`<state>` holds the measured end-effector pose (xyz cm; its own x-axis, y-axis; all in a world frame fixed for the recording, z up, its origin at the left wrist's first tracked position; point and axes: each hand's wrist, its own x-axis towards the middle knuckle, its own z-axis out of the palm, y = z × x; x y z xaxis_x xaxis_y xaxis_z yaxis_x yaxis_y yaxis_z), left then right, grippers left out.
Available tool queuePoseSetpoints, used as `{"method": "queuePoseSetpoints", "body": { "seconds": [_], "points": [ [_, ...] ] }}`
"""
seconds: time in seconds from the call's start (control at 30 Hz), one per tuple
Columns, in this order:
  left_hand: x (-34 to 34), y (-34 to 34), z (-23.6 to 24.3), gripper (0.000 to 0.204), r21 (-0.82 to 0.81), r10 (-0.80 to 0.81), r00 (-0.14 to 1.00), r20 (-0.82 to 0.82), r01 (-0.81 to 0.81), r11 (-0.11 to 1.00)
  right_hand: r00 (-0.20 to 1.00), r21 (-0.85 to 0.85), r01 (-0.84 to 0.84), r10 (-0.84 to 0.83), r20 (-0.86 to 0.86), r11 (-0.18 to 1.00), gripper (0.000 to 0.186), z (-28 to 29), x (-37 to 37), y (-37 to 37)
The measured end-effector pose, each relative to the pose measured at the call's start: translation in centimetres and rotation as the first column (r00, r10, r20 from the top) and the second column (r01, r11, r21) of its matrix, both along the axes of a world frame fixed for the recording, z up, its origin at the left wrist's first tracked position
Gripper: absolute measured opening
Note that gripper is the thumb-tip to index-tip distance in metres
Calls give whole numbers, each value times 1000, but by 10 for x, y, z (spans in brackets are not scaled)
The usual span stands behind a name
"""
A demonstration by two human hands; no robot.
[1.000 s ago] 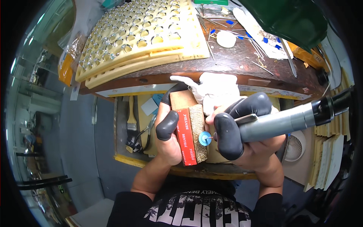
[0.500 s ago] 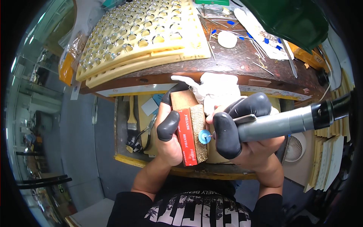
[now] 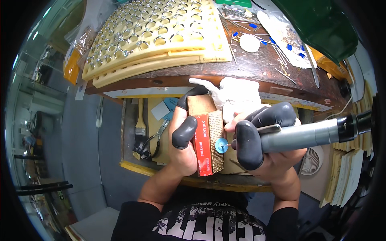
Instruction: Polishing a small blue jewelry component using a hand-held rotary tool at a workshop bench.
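My left hand [image 3: 185, 156], in black finger covers, is closed round a block [image 3: 204, 146] wrapped partly in red printed tape, with bare brown board at its far end. The block's right side carries a gold, beaded-looking face [image 3: 217, 158]. In my right hand [image 3: 275, 164], also with black finger covers, a grey rotary handpiece [image 3: 301, 136] lies nearly level. Its tip carries a small blue disc [image 3: 221, 146] against or just over the gold face; I cannot tell whether they touch. A crumpled white cloth [image 3: 240, 96] lies just beyond both hands.
Stacked cream trays of rings [image 3: 161, 40] cover the bench's left. Thin metal tools, a round white piece [image 3: 249, 43] and a green lamp shade [image 3: 321, 28] are at right. The open drawer below holds a brush [image 3: 140, 118] and pliers [image 3: 155, 138].
The whole scene sits slightly further right in the picture, as the view has shifted. Both grips stay the same, and the blue disc remains at the gold face.
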<state>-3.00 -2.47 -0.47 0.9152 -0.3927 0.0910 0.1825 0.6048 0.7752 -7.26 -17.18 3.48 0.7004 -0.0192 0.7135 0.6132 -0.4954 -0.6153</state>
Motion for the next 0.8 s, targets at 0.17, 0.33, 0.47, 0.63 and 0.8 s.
{"method": "queuePoseSetpoints", "body": {
  "seconds": [0.17, 0.33, 0.47, 0.63, 0.8],
  "points": [
    [1, 3, -2, 68, 31, -27, 999, -30, 28, 999, 999, 34, -40, 40, -19, 999, 14, -1, -3, -4],
    [1, 5, -6, 68, 41, -30, 1000, -2, 30, 999, 995, 124, -65, 73, -65, 990, 14, 2, -3, -5],
    [0, -4, 2, 66, 17, 33, 999, -23, -33, 999, 998, 46, -55, 56, -27, 997, 16, 2, -1, -4],
    [3, 5, -6, 64, 81, -46, 998, 46, 42, 996, 999, 106, -45, 46, -6, 993, 18, -1, 1, -1],
    [3, 2, -5, 65, 48, -47, 997, 56, 44, 998, 997, 56, -56, 53, 62, 997, 17, -3, 4, -3]
  ]
}}
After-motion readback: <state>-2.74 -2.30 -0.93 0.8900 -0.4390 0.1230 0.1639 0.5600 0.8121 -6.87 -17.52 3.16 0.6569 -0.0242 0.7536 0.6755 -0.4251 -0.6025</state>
